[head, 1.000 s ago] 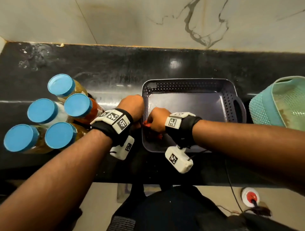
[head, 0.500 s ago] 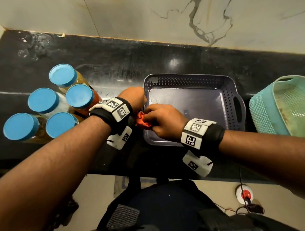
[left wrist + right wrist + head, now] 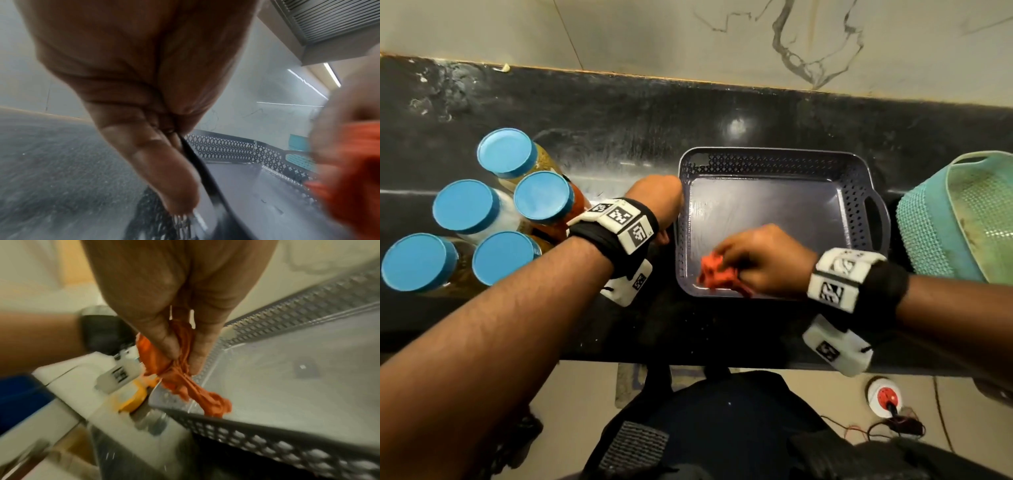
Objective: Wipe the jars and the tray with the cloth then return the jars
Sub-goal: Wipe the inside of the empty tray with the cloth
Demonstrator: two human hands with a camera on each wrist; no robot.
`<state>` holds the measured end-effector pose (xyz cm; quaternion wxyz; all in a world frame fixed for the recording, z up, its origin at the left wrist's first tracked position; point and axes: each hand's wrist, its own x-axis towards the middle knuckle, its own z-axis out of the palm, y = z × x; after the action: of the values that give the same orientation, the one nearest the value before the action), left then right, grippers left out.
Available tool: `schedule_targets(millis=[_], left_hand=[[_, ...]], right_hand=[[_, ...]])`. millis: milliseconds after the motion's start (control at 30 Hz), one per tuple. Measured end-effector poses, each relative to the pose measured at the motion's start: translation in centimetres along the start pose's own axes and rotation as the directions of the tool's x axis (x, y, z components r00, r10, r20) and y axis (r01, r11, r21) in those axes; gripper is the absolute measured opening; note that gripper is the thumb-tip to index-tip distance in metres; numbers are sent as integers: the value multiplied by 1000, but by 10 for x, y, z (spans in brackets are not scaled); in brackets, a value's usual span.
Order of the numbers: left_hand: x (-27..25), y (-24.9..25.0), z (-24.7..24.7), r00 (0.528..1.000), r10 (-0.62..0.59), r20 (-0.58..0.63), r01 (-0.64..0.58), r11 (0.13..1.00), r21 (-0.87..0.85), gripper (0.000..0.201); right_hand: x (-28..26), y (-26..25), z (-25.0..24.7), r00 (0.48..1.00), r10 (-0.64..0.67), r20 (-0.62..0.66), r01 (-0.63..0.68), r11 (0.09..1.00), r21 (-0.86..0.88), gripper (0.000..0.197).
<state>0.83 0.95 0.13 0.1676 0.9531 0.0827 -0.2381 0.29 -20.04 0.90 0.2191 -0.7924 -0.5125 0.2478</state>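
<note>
A dark grey perforated tray (image 3: 774, 161) sits empty on the black counter. My left hand (image 3: 659, 205) grips the tray's left rim (image 3: 197, 164), thumb outside the wall. My right hand (image 3: 760, 263) pinches a bunched orange cloth (image 3: 717, 274) and holds it on the tray floor by the near left corner. In the right wrist view, thumb and fingers squeeze the cloth (image 3: 185, 369), whose tail touches the near wall. Several blue-lidded jars (image 3: 541, 198) stand in a cluster left of the tray.
A teal mesh basket (image 3: 959, 219) lies right of the tray. The marble wall (image 3: 688, 34) rises behind the counter. The counter's front edge (image 3: 688, 359) runs just below my wrists; below it a red-and-white plug (image 3: 885, 397) lies on the floor.
My right hand has slid the cloth from the tray's left rim, beside my left hand, rightward onto the tray floor. My left hand has kept its hold on the rim.
</note>
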Motion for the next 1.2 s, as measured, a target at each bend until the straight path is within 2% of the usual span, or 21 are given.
schedule_targets(millis=[33,67,133,200,300,367,467,567,600,700,767,833,900,967,1000,1100,1200], left_hand=[[-4,0,1,999,-23,-27,23,1000,-6,27],[-9,0,4,997,-62,-39,62,998,0,33],[-20,-1,13,991,-129,27,130,992,-5,36],[-25,-5,28,983,-152,104,159,985,-61,30],[-26,-13,41,989,-148,14,148,987,-68,15],[-24,-13,47,989,-141,-41,138,989,-55,22],[-26,-9,56,993,-106,-49,104,994,-42,27],[-28,-5,60,995,-68,-77,67,998,-17,23],[-27,-6,59,993,-66,-93,64,998,-24,22],[-31,-11,53,988,-77,-131,67,995,-78,27],[-40,-13,50,988,-100,-115,90,992,-86,43],[-51,-13,56,989,-142,-37,139,988,-67,56],[-57,-13,65,983,-171,64,178,974,-139,49],[-57,-12,69,977,-183,110,205,946,-250,28],[-55,-10,69,978,-188,89,204,945,-255,21],[-50,-8,64,981,-193,8,191,964,-187,21],[-48,-10,65,981,-192,1,189,964,-186,21]], right_hand=[[9,8,-2,991,130,-20,-130,992,5,35],[19,16,1,971,240,15,-240,971,12,29],[42,20,9,938,319,135,-325,946,22,23],[57,17,23,952,244,186,-244,969,-24,22],[63,13,47,954,91,285,-49,987,-151,28],[60,12,56,896,51,441,84,956,-282,29],[48,11,48,786,17,618,264,895,-360,30],[20,27,30,678,83,731,266,899,-349,16],[6,36,26,669,111,735,220,915,-339,11],[-28,51,13,743,157,650,63,951,-302,26],[-29,52,7,795,197,574,2,945,-328,28],[-18,46,3,855,203,477,-78,960,-269,24],[5,34,3,892,175,417,-133,983,-127,30],[32,19,7,903,124,410,-126,992,-23,34],[43,11,11,907,92,411,-96,995,-12,34],[55,3,20,879,77,470,-17,991,-130,28],[33,18,16,835,122,537,-3,976,-218,20]])
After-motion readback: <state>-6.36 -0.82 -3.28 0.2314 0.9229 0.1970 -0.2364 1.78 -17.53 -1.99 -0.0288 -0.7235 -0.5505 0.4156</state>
